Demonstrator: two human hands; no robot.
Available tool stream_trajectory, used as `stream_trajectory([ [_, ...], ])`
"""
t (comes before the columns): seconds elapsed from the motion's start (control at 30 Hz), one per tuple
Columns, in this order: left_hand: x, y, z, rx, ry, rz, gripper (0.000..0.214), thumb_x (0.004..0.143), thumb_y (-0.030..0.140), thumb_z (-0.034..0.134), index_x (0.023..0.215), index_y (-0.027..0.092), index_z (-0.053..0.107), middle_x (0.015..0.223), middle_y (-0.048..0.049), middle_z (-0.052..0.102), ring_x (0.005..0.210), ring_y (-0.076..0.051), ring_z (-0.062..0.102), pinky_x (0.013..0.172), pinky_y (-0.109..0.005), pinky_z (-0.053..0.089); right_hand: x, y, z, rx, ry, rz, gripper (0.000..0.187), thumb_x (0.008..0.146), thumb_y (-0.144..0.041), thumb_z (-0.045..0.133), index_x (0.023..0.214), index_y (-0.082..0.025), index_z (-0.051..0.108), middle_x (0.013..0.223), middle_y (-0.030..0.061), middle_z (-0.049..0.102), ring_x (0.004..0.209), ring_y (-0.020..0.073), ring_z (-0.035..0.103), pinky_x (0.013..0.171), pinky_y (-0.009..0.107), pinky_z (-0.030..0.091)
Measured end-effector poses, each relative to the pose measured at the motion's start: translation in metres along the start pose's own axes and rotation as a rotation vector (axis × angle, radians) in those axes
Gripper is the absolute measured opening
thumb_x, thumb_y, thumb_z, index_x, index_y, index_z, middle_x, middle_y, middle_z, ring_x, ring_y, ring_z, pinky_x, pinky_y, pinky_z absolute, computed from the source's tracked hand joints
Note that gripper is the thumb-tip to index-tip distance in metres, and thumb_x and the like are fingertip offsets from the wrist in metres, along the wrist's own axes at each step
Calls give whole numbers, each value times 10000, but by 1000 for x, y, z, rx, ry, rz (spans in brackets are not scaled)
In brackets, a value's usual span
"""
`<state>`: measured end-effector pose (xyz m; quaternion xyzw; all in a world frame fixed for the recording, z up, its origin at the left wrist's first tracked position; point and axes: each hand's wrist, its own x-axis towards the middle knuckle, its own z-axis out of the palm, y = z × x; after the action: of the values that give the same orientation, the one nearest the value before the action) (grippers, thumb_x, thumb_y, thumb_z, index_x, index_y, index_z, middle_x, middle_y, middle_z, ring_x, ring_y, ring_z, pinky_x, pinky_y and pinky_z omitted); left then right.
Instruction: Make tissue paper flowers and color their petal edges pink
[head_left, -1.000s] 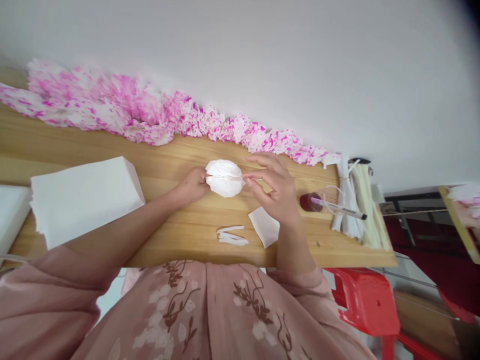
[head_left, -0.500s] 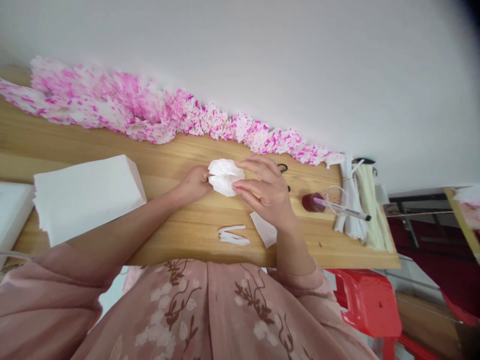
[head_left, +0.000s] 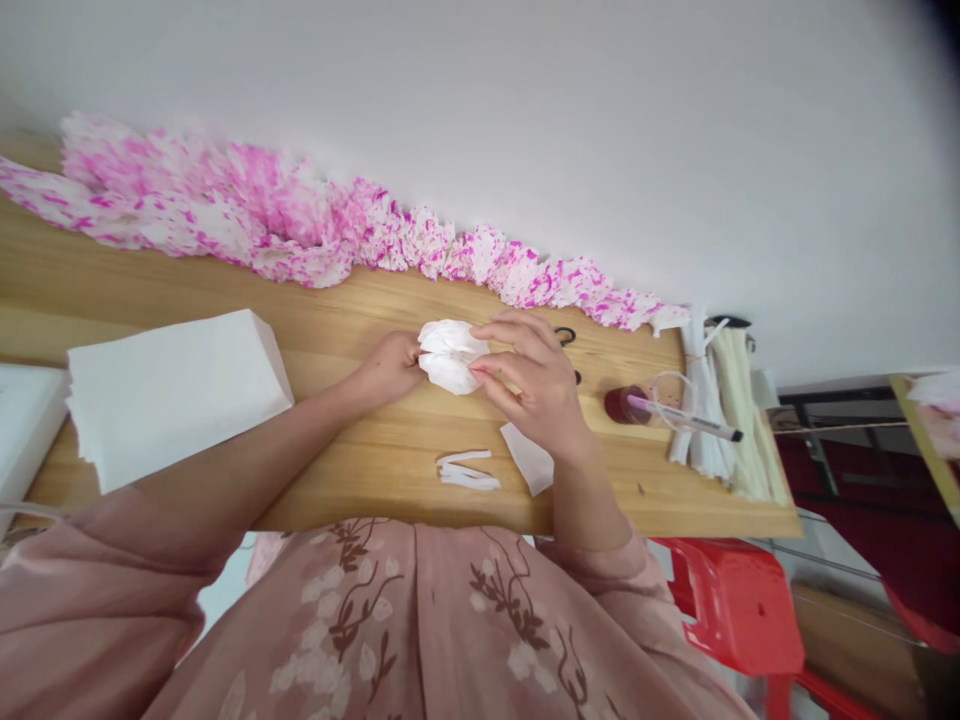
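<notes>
The wooden table (head_left: 375, 290) stretched before you, a paper stack (head_left: 180, 390) at left. Your left hand (head_left: 391, 368) clamped one side and your right hand (head_left: 534, 375), thumb and forefinger together, pinched the other side of the white paper flower (head_left: 448, 350), beyond the paper strips (head_left: 469, 474).

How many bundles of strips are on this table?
2: a white bundle and, right of it, a cream bundle, both near the right end of the table. Others could be hidden.
</notes>
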<state>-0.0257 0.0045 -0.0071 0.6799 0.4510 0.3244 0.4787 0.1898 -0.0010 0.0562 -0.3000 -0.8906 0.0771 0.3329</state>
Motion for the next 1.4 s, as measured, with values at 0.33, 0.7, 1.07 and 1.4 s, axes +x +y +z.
stream_trajectory([
  [0.33, 1, -2, 2, -54, -1, 41, 121, 750, 249, 579, 700, 160, 644, 776, -20, 744, 808, -191, 664, 774, -221, 499, 1, 2, -2, 7, -18, 53, 96, 935, -205, 612, 923, -271, 681, 1178, 33, 731, 1229, 263, 608, 1026, 524, 510],
  [0.7, 1, -3, 2, 2, -1, 29, 144, 743, 158, 516, 679, 154, 645, 759, -15, 734, 800, -181, 660, 716, -205, 483, 0, 4, -4, 18, -38, 60, 97, 923, -217, 620, 921, -275, 699, 1188, 40, 720, 1220, 266, 607, 1030, 525, 500],
  [1.07, 1, -1, 1, 34, -10, 32, 147, 743, 154, 489, 633, 157, 587, 723, -27, 701, 712, -166, 608, 639, -213, 433, 0, 1, -1, -18, -38, 38, 110, 909, -230, 652, 990, -279, 708, 1279, 49, 693, 1239, 268, 591, 1030, 518, 506],
  [1.4, 0, 1, 2, 41, -10, 55, 182, 774, 217, 475, 646, 147, 585, 681, -22, 667, 680, -156, 594, 633, -212, 426, -1, 2, 1, -37, -28, 41, 116, 928, -204, 617, 959, -267, 709, 1261, 49, 703, 1238, 263, 593, 1034, 509, 509],
])
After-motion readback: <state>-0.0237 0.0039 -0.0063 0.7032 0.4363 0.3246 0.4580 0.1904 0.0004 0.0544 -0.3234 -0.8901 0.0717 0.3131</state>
